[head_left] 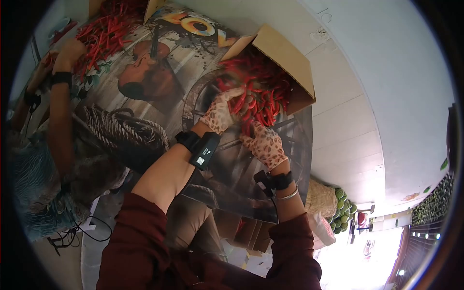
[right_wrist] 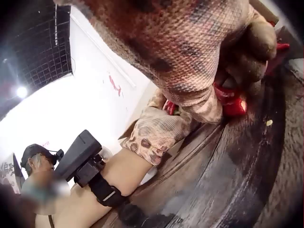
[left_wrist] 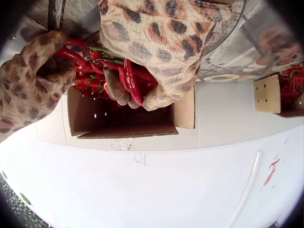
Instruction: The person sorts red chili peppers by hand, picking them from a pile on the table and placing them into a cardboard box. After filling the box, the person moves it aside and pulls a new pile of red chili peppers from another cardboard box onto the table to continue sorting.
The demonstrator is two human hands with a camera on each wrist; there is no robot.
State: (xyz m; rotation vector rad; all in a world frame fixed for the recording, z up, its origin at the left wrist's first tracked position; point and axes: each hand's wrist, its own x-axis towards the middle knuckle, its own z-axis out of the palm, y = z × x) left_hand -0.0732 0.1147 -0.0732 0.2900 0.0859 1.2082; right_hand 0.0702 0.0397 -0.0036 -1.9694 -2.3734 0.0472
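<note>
Maroon sleeves (head_left: 140,232) lead towards the table's (head_left: 299,145) far right corner, where red peppers (head_left: 268,104) spill from a box (head_left: 285,53), the left hand (head_left: 221,112) curled round several, the right hand (head_left: 267,146) pinching some too; a light grip should best avoid bruising.

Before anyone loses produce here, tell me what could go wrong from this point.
Spillage: loose red peppers heap at the open side of the cardboard box, so pulling some out might slide others onto the table.

Bruising: the gloved left hand curls round peppers, and the right hand pinches red pepper too; squeezing too hard could snap or bruise them.
</note>
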